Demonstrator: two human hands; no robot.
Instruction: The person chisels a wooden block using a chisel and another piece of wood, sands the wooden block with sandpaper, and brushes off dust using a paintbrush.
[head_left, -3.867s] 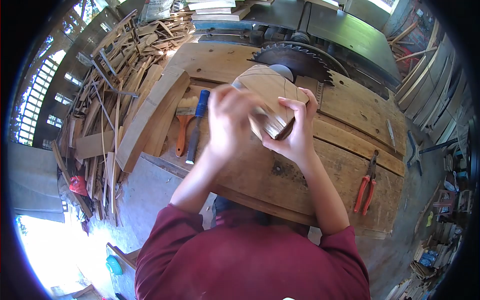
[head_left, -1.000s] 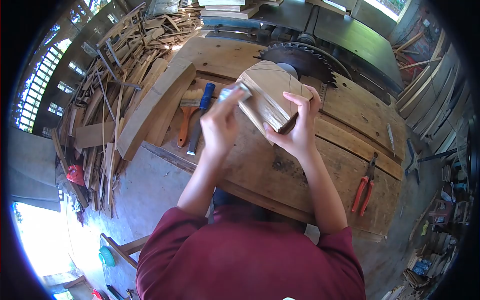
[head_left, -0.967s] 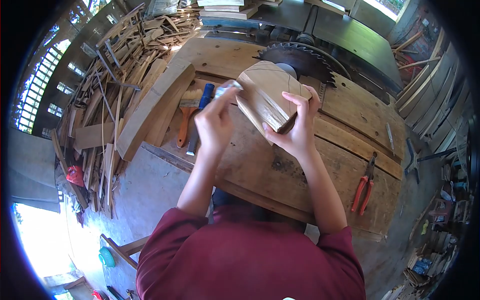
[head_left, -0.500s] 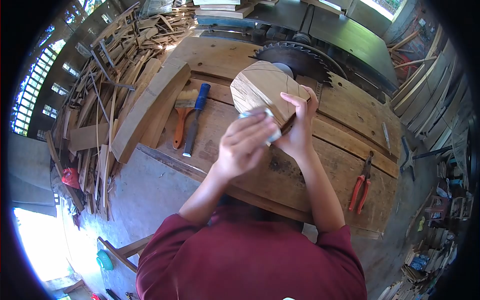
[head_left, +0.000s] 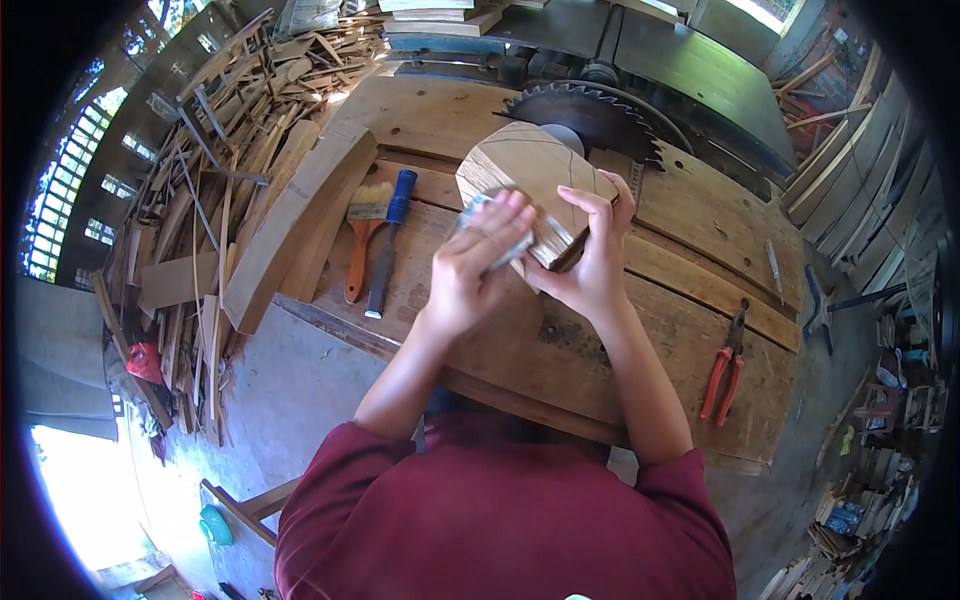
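Note:
A thick wooden block (head_left: 535,165), with dark curved lines on its top face, is tilted up over the workbench (head_left: 480,345). My right hand (head_left: 592,255) grips its right end, thumb below and fingers along the edge. Against the block's near, grainy side my left hand (head_left: 478,265) presses a folded sheet of sandpaper (head_left: 518,250), white and bluish on the outside. That hand is closed over the sheet and slightly blurred. The sheet's underside is hidden.
A toothed circular saw blade (head_left: 585,115) rises just beyond the block. On the bench lie a paintbrush (head_left: 361,250), a blue-handled chisel (head_left: 390,245), red-handled pliers (head_left: 724,375) and a slim pale tool (head_left: 774,270). A curved timber piece (head_left: 300,225) rests at the left, near piled scrap wood (head_left: 190,230).
My left hand has slid up and left along the block's side with the sandpaper, uncovering the lower part of that side. My right hand and the block stay almost in place.

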